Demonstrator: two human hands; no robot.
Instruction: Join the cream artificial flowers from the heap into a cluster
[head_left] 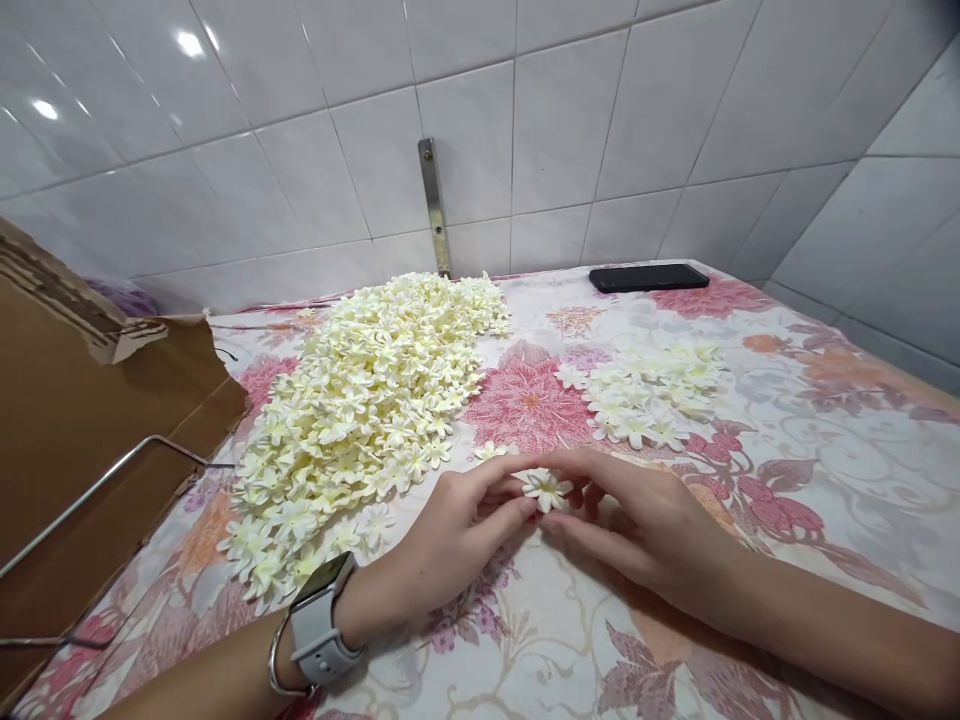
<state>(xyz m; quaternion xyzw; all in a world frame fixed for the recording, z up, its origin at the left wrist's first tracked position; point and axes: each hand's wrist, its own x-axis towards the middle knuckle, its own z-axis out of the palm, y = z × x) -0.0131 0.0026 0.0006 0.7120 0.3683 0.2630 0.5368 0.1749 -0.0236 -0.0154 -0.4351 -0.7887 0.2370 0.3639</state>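
Observation:
Between my two hands, low in the middle of the view, is one small white flower (546,489) with pointed petals. My left hand (459,530), with a smartwatch (322,615) and a bangle on its wrist, pinches the flower's left side between thumb and fingers. From the other side my right hand (651,515) closes its fingertips on the same flower; its stem and some fingers are hidden. A big heap of pale yellow-white flowers (367,390) lies left of centre. To the right, beyond my right hand, a smaller, flatter group of whiter flowers (649,390) is spread out.
A floral tablecloth (750,600) covers the table, which stands against a tiled wall (570,120). At the left is a torn cardboard box (150,410) with a bent metal wire (97,505) by it. A black phone (649,277) lies at the back right. A metal strip (433,200) is fixed to the wall.

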